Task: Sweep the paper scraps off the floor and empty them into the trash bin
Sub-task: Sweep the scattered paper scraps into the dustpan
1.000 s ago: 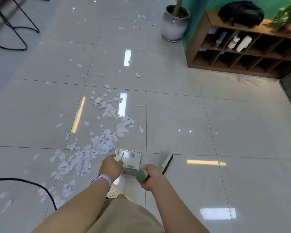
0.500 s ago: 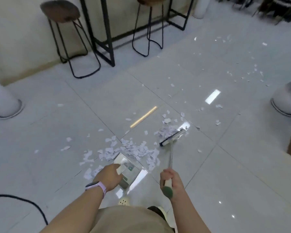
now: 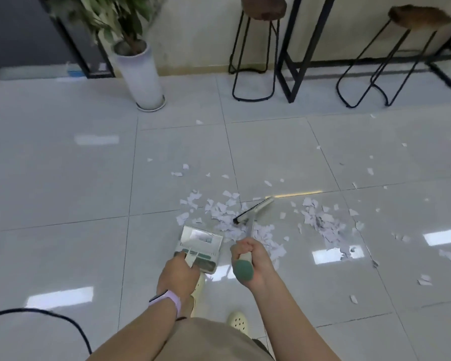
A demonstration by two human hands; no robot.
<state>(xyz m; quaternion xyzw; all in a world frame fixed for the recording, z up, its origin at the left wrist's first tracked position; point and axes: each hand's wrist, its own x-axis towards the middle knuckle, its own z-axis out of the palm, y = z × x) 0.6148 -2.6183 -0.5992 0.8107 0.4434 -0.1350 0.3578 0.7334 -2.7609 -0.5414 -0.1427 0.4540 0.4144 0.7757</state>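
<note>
White paper scraps (image 3: pixel 225 216) lie scattered over the grey floor tiles, thickest in front of me and in a second heap (image 3: pixel 323 222) to the right. My left hand (image 3: pixel 179 274) grips the handle of a pale dustpan (image 3: pixel 199 243) that rests on the floor with its mouth toward the scraps. My right hand (image 3: pixel 250 259) grips the green-capped handle of a broom (image 3: pixel 254 211), whose head stands among the scraps just right of the dustpan. No trash bin is in view.
A potted plant in a tall white pot (image 3: pixel 141 74) stands at the back left. Two black-legged stools (image 3: pixel 255 48) (image 3: pixel 391 56) and a black table frame (image 3: pixel 294 48) line the far wall. A black cable (image 3: pixel 50 316) curves over the floor at lower left.
My view has swung round to the left, so the plant and stools now face me. The broom head has moved in closer to the dustpan. Both hands keep their grips.
</note>
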